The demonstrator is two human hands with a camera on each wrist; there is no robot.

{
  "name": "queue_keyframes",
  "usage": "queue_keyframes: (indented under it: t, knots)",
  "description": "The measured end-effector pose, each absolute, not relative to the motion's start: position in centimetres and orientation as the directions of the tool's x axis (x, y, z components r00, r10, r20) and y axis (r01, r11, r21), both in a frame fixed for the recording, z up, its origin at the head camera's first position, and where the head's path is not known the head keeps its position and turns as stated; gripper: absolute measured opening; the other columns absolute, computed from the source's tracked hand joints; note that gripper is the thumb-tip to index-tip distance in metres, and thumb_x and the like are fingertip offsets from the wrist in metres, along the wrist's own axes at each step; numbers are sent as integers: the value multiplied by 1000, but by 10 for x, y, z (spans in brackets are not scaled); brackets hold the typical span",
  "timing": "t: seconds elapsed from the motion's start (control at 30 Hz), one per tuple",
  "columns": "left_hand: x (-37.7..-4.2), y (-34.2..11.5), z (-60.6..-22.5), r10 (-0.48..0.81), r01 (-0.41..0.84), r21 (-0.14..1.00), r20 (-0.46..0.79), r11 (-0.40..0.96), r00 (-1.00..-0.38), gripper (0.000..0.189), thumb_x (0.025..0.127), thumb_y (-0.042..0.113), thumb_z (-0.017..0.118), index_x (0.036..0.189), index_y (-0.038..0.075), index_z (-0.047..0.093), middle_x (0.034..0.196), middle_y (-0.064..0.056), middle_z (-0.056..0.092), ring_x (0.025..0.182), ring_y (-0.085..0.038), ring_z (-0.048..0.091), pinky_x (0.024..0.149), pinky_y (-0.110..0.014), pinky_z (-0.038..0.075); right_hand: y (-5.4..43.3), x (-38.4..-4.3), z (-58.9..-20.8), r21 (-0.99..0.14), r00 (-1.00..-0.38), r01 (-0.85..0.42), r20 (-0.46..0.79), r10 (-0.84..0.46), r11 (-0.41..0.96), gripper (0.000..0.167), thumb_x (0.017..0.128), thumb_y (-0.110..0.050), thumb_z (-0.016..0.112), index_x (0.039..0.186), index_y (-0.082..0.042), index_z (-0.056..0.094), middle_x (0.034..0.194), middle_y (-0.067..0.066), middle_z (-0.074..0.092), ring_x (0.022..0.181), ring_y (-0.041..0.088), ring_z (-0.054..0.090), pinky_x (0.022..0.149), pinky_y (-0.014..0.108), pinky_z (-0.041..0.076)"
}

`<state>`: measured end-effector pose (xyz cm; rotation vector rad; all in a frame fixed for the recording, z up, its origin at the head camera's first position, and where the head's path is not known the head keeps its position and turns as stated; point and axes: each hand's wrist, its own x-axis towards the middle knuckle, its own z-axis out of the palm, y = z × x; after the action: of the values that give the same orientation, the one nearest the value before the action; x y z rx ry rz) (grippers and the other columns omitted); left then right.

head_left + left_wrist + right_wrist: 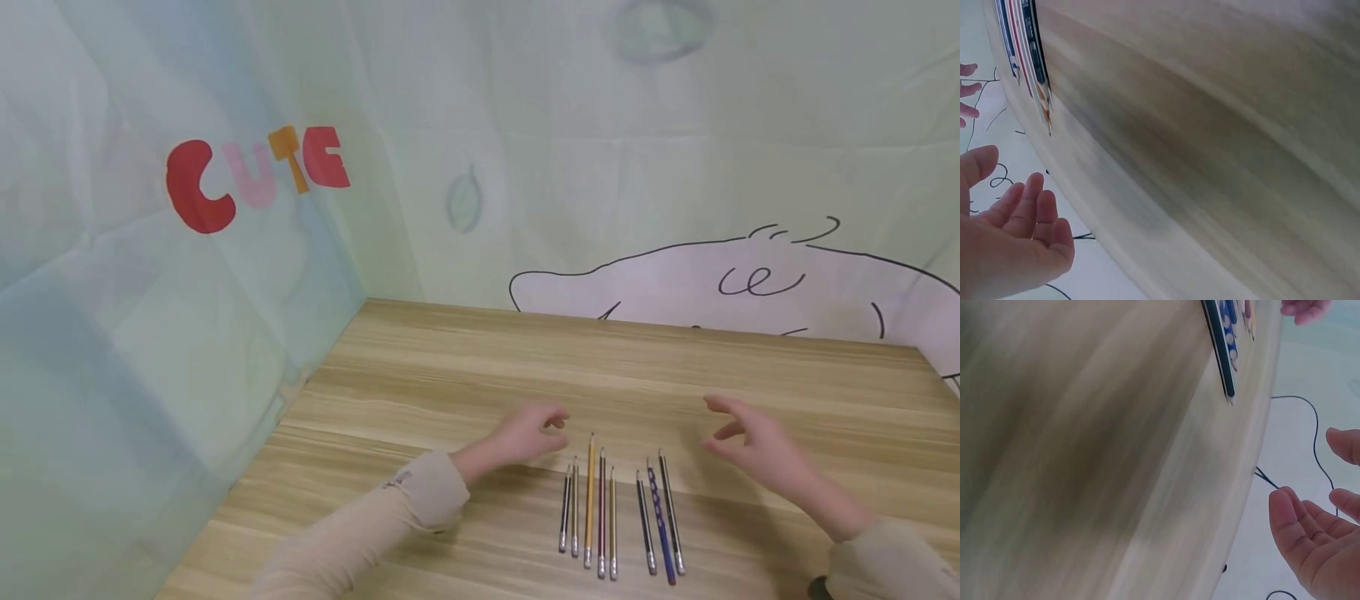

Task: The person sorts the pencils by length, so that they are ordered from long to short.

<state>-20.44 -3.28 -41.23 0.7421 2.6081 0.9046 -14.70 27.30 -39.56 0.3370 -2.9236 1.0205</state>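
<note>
Several pencils lie side by side on the table in two groups, tips pointing away from me. The left group has a short dark pencil [565, 508], a yellow pencil [590, 500] and a maroon pencil [602, 512] among others. In the right group a blue patterned pencil [661, 521] lies between two dark ones, such as the outer black pencil [672, 512]. My left hand [531, 432] hovers just left of the tips with relaxed fingers, holding nothing. On the other side my right hand [761, 446] is raised right of the pencils, fingers loosely bent and nothing in them.
A wood-grain table [450, 350] reaches back to a pale fabric backdrop [540, 167] with a line-drawn figure. On the left, another fabric wall [187, 333] carries coloured letters.
</note>
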Motion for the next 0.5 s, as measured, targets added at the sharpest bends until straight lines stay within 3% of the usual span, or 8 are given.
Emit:
queue_keyframes:
  t: [0.23, 0.5]
  knots:
    - [-201, -20, -418, 533, 340, 647, -121, 682, -838, 33, 81, 20, 61, 111, 7, 56, 99, -3, 63, 89, -12, 58, 75, -21, 48, 262, -146, -406, -672, -982, -166, 44, -184, 722, 52, 79, -10, 62, 124, 3, 40, 110, 26, 54, 81, 23, 59, 57, 20, 48]
    - [-199, -10, -425, 514, 304, 659, -147, 688, -845, 31, 79, 21, 63, 107, 8, 59, 94, -1, 63, 83, -10, 57, 70, -19, 47, 249, -143, -412, -797, -978, -93, -40, -206, 597, 47, 81, -12, 60, 121, 5, 42, 103, 22, 55, 77, 17, 58, 57, 27, 51]
